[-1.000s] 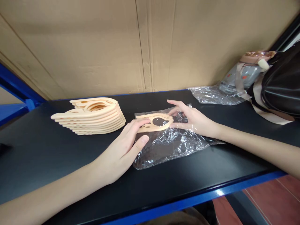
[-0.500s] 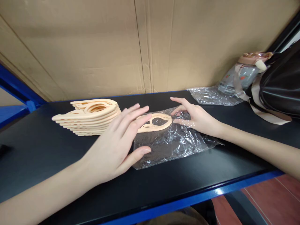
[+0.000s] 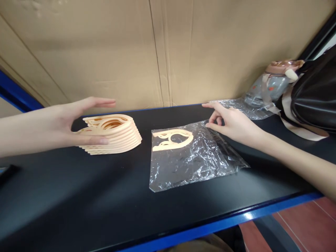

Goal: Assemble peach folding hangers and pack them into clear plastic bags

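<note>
Pale peach, smooth-looking curved pieces with cut-out openings form a neat stack on a black tabletop with a blue front edge. The left hand is at the stack's left end, open wide, its fingers above and its thumb lower down, in front of the pieces; whether it touches them cannot be told.

Well to the right of the stack, a single pale peach curved piece lies flat within the outline of a clear, crinkled plastic bag, its round end pointing right and its two arms reaching the bag's left edge. Whether the film covers it is hard to tell. The right hand is half open near the bag's far right corner, index finger extended, other fingers loosely curled, thumb apart; contact with the bag is unclear.

Farther back on the right, a clear bottle with a pinkish-brown lid leans beside a glossy dark brown bag, close to a beige strap and clear plastic film. The bottle's small orange-red marks are too blurred to read. Brown cardboard stands behind.
</note>
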### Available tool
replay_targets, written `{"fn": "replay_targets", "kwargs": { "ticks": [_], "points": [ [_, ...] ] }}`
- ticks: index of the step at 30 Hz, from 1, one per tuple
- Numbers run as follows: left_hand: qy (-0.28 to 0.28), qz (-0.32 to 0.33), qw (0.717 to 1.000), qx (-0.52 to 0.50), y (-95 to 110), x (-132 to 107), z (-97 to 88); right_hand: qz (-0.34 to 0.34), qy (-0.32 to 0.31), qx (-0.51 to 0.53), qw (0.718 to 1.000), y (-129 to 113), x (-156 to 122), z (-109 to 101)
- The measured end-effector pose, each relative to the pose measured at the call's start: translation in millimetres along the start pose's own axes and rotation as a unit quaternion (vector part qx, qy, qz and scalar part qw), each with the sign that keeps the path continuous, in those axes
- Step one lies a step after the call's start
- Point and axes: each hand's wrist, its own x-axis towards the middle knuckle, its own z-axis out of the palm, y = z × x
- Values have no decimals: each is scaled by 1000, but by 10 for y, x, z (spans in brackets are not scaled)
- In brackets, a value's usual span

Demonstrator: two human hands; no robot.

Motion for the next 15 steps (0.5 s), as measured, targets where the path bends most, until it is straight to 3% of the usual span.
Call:
{"fn": "replay_targets", "kwargs": {
  "ticks": [3,5,15],
  "points": [
    [-76,-28,995,61,-264,69,-62,-3,-7,11,1000,-11,-2,11],
    [-84,-36,994,61,-324,99,-86,-2,-14,21,1000,-10,-1,19],
    [-64,-22,996,52,-264,66,-50,4,-16,43,999,-16,-6,22]
  ]
}}
